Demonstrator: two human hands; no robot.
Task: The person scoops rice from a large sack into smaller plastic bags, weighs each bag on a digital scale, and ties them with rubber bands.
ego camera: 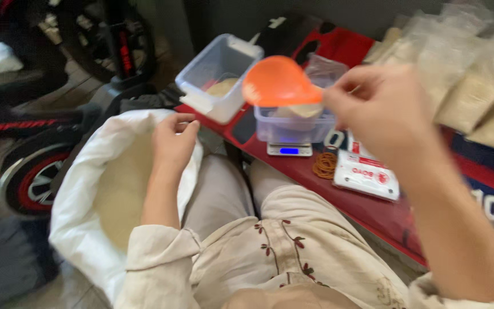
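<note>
Orange scoop (pixel 278 81), pinched by its handle in my right hand (pixel 381 109), hangs directly over the small clear tub (pixel 293 126) on the digital scale (pixel 289 150), while my left hand (pixel 172 140) grips the white sack's (pixel 81 229) rim beside my knee.

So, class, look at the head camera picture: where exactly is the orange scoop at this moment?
The orange scoop is in the upper middle of the head view, held by the right hand just above the clear tub that sits on the small scale.
</note>
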